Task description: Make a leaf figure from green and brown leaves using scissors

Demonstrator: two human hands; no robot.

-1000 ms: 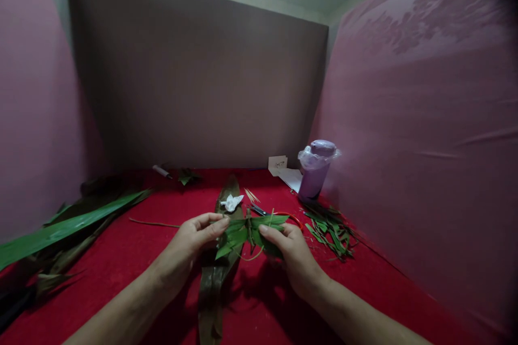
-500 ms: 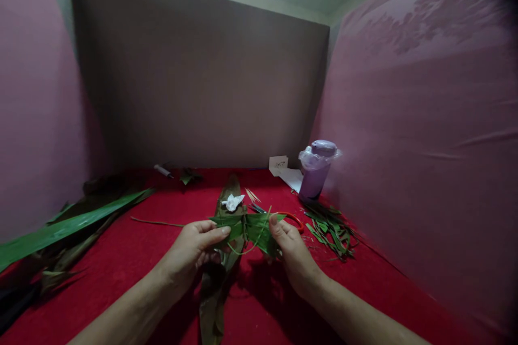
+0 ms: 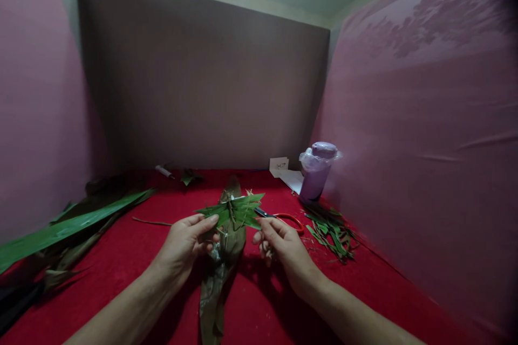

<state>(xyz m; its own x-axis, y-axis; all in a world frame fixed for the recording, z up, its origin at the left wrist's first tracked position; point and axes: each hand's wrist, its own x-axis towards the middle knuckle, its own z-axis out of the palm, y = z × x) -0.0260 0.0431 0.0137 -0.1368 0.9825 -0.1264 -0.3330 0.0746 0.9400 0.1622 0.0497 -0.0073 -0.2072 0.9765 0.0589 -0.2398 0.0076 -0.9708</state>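
A small piece made of folded green leaf strips (image 3: 235, 210) is held up above the red table (image 3: 121, 275). My left hand (image 3: 188, 240) pinches its left side between thumb and fingers. My right hand (image 3: 275, 240) is just to the right and below it, fingers curled, seemingly on a thin strand that I cannot make out. Under the piece a long brownish leaf (image 3: 218, 275) lies lengthwise towards me. Red-handled scissors (image 3: 283, 217) lie just beyond my right hand.
Long green and dried leaves (image 3: 68, 223) lie at the left. Cut leaf strips (image 3: 332, 229) are heaped at the right, near a purple cup in plastic (image 3: 318, 175) and white papers (image 3: 285, 170). A marker (image 3: 164, 171) lies at the back. Pink walls close in both sides.
The leaf piece has been lifted and turned upward, now covering the white scrap behind it. My right hand has slid off its right side and dropped slightly lower.
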